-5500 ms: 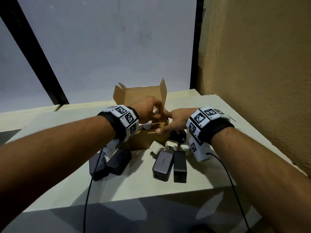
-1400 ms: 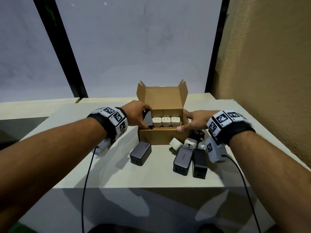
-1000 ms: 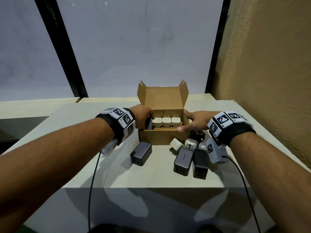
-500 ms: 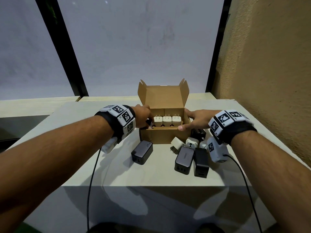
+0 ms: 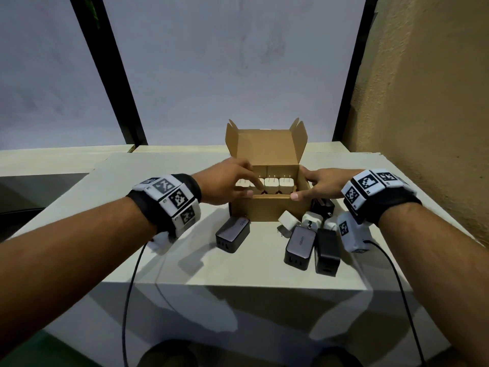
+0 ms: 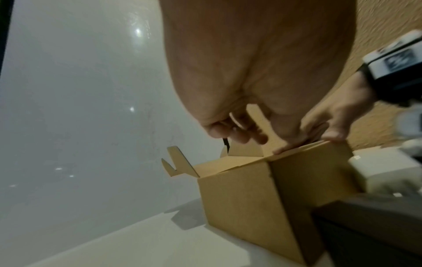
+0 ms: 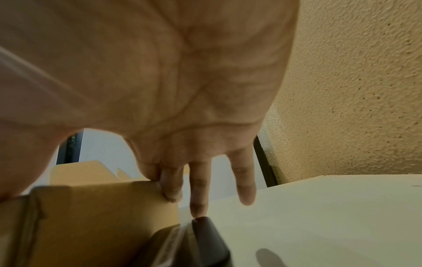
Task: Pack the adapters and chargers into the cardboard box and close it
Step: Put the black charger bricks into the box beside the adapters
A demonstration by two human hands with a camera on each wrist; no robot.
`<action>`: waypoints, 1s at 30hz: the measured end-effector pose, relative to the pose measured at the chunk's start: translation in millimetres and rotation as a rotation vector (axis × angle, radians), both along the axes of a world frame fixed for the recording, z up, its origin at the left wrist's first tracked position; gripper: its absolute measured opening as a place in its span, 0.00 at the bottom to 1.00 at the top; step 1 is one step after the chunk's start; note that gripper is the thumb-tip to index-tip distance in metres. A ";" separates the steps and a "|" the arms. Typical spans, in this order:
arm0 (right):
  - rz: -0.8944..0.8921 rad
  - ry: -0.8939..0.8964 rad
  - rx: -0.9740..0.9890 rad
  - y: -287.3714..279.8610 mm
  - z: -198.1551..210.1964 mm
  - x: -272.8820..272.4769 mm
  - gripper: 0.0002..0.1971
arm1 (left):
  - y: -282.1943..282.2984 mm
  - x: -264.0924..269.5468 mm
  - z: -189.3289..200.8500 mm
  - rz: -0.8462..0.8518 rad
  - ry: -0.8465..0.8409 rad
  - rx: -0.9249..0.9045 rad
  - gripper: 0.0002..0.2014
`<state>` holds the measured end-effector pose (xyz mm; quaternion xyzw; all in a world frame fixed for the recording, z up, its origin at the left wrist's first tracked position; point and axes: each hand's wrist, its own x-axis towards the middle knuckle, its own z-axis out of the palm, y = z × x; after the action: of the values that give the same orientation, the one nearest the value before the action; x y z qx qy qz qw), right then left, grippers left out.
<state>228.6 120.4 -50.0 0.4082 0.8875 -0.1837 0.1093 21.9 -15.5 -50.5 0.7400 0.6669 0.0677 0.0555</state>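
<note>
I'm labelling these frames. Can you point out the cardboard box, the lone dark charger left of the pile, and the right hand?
cardboard box (image 5: 264,209): head view, front wall.
dark charger (image 5: 232,233): head view, top face.
right hand (image 5: 321,182): head view, back of the hand.

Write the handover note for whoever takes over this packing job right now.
Left hand: fingers reach into the left end of the cardboard box, over the row of white adapters; whether it grips one is unclear.
Right hand: fingers straight, bracing the box's right rim.
Done: a row of white adapters stands in the box, prongs up.
Left: one dark charger in front of the box, two dark chargers and loose white adapters at its right on the table. The lid stands open; close it last.
</note>
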 end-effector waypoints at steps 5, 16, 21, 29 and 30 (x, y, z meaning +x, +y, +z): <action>0.003 0.012 -0.031 -0.7 0.7 -1.5 0.44 | -44.5 11.7 -3.8 -0.108 0.060 -0.294 0.34; -0.030 -0.024 0.004 4.8 -2.3 -5.0 0.48 | -54.5 12.7 -25.4 -0.008 0.014 -0.240 0.42; -0.031 -0.030 0.015 7.8 -3.5 -4.1 0.50 | -56.2 17.2 -29.5 -0.002 -0.195 -0.256 0.38; -0.020 -0.019 0.027 6.8 -5.0 -3.6 0.48 | -50.8 24.6 -13.5 -0.029 -0.427 -0.030 0.39; -0.018 -0.014 0.025 6.5 -4.8 -3.5 0.48 | -47.8 25.1 -10.6 -0.027 -0.432 0.013 0.40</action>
<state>225.1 126.9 -54.8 0.4189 0.8852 -0.1705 0.1088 47.0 -63.4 -61.1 0.7176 0.6290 0.2280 0.1934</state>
